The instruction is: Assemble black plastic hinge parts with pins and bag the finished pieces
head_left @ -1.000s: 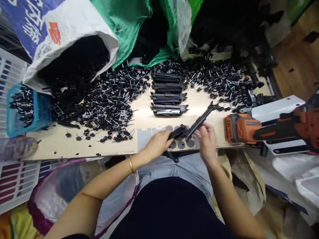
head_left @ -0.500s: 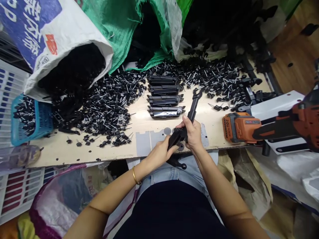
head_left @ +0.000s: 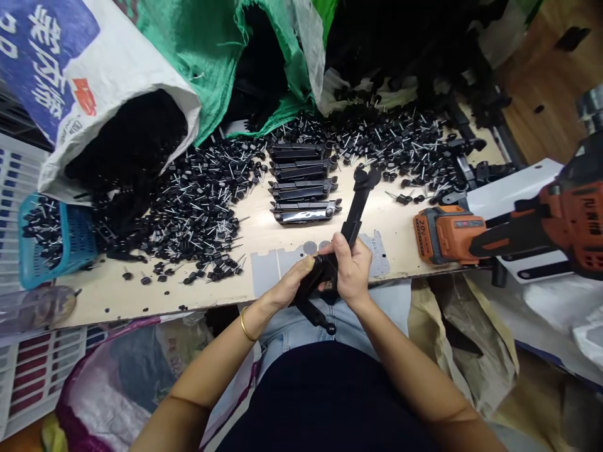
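Observation:
My left hand (head_left: 288, 282) and my right hand (head_left: 354, 271) are both closed on a black jointed plastic arm (head_left: 357, 206) over the front edge of the bench. Its long upper section slants up past my right thumb to a forked end. A lower section with a small ball end (head_left: 331, 328) hangs toward my lap. My fingers hide much of the middle joint. Just beyond, several similar folded black arms (head_left: 305, 188) lie in a neat row, one behind another.
Heaps of black knobs with metal pins (head_left: 202, 213) cover the left and back of the bench (head_left: 226, 292). A blue basket (head_left: 78, 235) and a white sack (head_left: 186, 107) stand left. An orange cordless power tool (head_left: 452, 232) lies right. Grey patches (head_left: 266, 270) mark the front edge.
The black arm has tilted more upright and its ball end has dropped slightly, shifting left. My left hand has moved a little left and my right thumb now lies along the arm.

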A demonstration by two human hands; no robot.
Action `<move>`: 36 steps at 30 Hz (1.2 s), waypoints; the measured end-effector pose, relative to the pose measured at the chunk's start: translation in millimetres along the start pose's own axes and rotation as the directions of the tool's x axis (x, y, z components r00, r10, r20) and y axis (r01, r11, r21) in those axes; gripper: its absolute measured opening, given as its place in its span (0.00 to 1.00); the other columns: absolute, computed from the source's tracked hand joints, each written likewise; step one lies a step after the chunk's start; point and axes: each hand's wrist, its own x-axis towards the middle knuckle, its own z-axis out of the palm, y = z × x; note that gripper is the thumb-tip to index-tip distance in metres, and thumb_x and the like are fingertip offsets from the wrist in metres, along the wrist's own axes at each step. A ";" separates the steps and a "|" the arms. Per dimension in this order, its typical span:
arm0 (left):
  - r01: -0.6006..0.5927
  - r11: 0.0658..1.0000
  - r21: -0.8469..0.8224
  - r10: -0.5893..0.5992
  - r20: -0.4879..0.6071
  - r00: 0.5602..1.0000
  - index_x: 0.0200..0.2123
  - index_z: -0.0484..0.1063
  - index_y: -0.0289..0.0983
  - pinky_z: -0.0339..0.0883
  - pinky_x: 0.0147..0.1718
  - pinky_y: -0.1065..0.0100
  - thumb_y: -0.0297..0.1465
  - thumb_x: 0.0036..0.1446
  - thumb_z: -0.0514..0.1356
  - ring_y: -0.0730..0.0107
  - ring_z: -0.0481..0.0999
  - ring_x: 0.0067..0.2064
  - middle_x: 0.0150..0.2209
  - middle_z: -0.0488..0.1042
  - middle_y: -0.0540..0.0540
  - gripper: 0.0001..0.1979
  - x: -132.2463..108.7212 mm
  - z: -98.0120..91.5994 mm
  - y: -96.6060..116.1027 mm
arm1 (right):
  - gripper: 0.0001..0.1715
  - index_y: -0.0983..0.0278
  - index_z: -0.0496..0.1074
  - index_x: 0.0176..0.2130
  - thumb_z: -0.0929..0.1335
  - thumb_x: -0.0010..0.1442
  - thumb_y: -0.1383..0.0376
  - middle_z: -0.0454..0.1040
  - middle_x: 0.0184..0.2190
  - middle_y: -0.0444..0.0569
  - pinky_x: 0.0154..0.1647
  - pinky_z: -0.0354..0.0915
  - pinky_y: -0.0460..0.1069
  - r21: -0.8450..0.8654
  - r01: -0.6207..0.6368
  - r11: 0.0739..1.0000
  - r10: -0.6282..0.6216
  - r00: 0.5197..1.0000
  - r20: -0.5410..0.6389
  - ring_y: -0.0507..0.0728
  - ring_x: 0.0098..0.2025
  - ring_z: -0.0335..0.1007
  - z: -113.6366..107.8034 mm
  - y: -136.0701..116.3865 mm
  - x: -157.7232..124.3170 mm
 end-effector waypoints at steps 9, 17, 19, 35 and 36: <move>-0.033 0.983 0.183 0.038 -0.022 0.999 0.54 0.67 0.35 0.62 0.25 0.72 0.61 0.54 0.46 0.75 0.66 0.24 0.22 0.68 0.52 0.39 -1.8 5.2 -0.9 | 0.25 0.64 0.72 0.26 0.64 0.60 0.48 0.73 0.22 0.46 0.26 0.65 0.47 -0.062 0.109 0.992 -0.114 0.990 -0.080 0.52 0.22 0.68 -0.5 4.4 2.5; 0.013 0.952 0.306 -0.012 -0.006 1.000 0.53 0.67 0.32 0.68 0.30 0.68 0.60 0.58 0.38 0.70 0.72 0.26 0.23 0.72 0.48 0.42 5.3 -12.1 -1.1 | 0.26 0.65 0.70 0.23 0.66 0.56 0.46 0.72 0.19 0.45 0.24 0.62 0.45 0.033 -0.050 0.998 0.052 0.996 -0.068 0.50 0.21 0.66 3.2 9.3 15.2; -0.050 0.873 0.485 0.024 0.060 0.998 0.60 0.61 0.35 0.70 0.43 0.62 0.59 0.57 0.43 0.62 0.76 0.42 0.40 0.76 0.40 0.40 -1.3 -18.9 11.7 | 0.26 0.65 0.69 0.23 0.66 0.56 0.47 0.71 0.19 0.44 0.26 0.63 0.46 0.050 -0.043 0.998 0.049 0.990 -0.135 0.50 0.22 0.66 1.6 17.9 20.7; -0.056 0.146 0.988 0.281 0.013 0.960 0.46 0.70 0.35 0.69 0.33 0.67 0.26 0.51 0.58 0.65 0.71 0.36 0.35 0.67 0.46 0.17 -6.5 -23.3 11.5 | 0.22 0.62 0.69 0.40 0.70 0.53 0.49 0.72 0.35 0.52 0.40 0.63 0.54 -0.619 0.445 0.647 -0.368 0.893 0.258 0.58 0.37 0.68 -80.4 -14.0 18.1; -0.121 0.144 0.982 0.241 0.084 0.967 0.46 0.71 0.36 0.68 0.32 0.68 0.27 0.51 0.58 0.66 0.71 0.35 0.34 0.68 0.46 0.17 -14.1 -26.4 15.2 | 0.21 0.62 0.69 0.37 0.70 0.53 0.49 0.72 0.32 0.51 0.38 0.62 0.53 -0.608 0.545 0.577 -0.315 0.836 0.450 0.58 0.34 0.68 -86.0 -19.0 15.6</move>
